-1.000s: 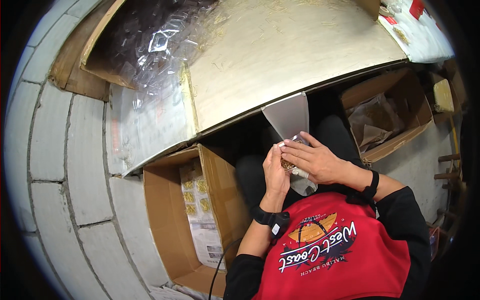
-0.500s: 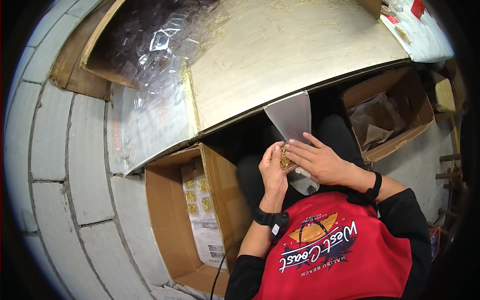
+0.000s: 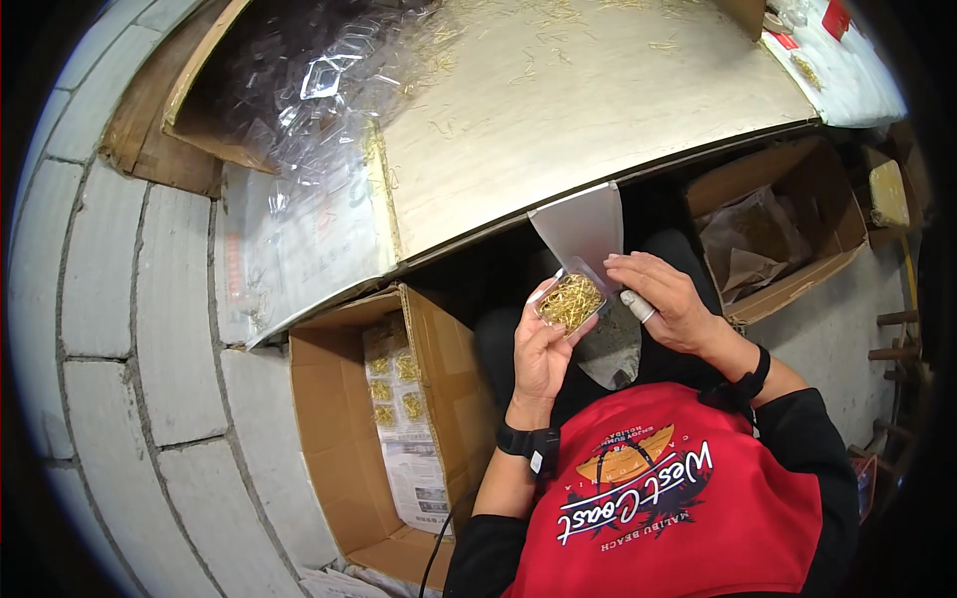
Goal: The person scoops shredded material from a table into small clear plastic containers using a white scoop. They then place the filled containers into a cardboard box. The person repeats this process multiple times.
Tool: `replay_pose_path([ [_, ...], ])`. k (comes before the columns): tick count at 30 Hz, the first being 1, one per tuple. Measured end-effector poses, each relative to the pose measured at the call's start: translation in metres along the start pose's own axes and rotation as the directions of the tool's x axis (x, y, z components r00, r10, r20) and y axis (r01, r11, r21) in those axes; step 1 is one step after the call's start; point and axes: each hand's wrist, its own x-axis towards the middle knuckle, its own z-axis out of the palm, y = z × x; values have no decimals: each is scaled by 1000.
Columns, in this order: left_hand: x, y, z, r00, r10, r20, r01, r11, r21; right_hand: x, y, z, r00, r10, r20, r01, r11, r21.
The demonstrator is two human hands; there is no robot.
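The left grip (image 3: 539, 359) is grasping a small clear box (image 3: 589, 320), its fingers and thumb closing around the sides. The box is sitting open-topped in that grip, and a tangle of thin gold-coloured pieces (image 3: 571, 297) is filling it. The right grip (image 3: 673, 299) is holding nothing visible; it is hovering just to the right of the box, fingers stretching leftward, with a pale covering (image 3: 638, 306) wrapping one digit. Whether it is touching the box's edge is hard to tell.

Just beyond both grips, a whitish chute (image 3: 576, 227) is hanging down from the edge of the worktop (image 3: 558, 130). Farther beyond, more gold pieces are lying scattered over that surface, and to the far left a heap of clear plastic boxes (image 3: 329, 78) is piling up, with a white sheet (image 3: 299, 244) showing faint reddish print nearer the grips.

Left of the left grip, an open carton (image 3: 439, 374) is holding filled clear packs (image 3: 406, 369) above a newsprint sheet (image 3: 414, 473), its small dark type too fine to make out. Right of the right grip, another carton (image 3: 835, 239) is containing clear plastic wrapping. Below the grips, a red apron (image 3: 768, 498) is displaying large white script and smaller lettering around an orange picture.
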Motion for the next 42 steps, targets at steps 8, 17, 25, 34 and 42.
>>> replay_pose_path([
  [8, -3, -8, -1, 1000, 0, -23, 2, 997, 76, -3, 2, 5, 993, -55, 100, 58, 998, -27],
  [17, 4, -16, -5, 975, 30, -219, -13, 997, 79, 7, -19, 16, 881, -35, 472, 167, 956, -240],
  [25, 2, -11, -4, 971, 64, -230, -23, 984, 177, 10, -15, 14, 958, -63, 280, 88, 993, -79],
  [34, -5, 6, 8, 999, 27, -39, -26, 999, 48, -3, 2, 2, 934, 349, 82, -357, 891, 280],
  [42, -10, -5, 11, 999, -14, -49, 18, 997, 77, 7, 6, 21, 719, 599, 354, -684, 517, 514],
])
